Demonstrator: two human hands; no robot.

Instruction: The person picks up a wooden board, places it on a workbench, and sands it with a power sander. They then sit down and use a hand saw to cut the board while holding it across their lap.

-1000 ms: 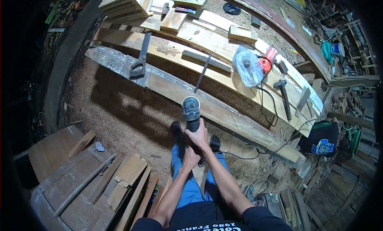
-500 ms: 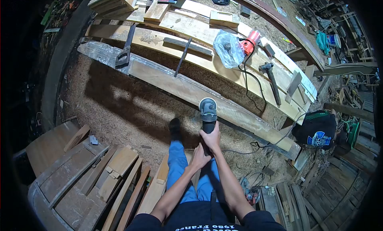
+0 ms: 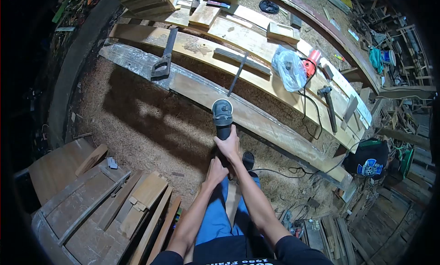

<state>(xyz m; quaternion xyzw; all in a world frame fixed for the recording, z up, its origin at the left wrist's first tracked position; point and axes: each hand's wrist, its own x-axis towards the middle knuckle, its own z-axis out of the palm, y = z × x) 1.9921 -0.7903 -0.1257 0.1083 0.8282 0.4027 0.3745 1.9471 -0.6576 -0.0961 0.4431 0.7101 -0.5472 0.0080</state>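
We have the power tool [image 3: 222,116] at the near edge of the long board [image 3: 275,131], contact unclear, our right hand [image 3: 228,145] and left hand [image 3: 216,172] both grasping its body, one grip behind the other, probably for steadiness, the handsaw [image 3: 165,59] lying apart.

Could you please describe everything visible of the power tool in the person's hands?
The power tool looks like an angle grinder or sander, with a rounded grey, metal-looking head, a dark body and a pale disc whose rim shows around the head. It points forward, its head overlapping the long plank in this view; contact is unclear. The right hand grips the body behind the head, the left hand further back. Whether it runs cannot be told.
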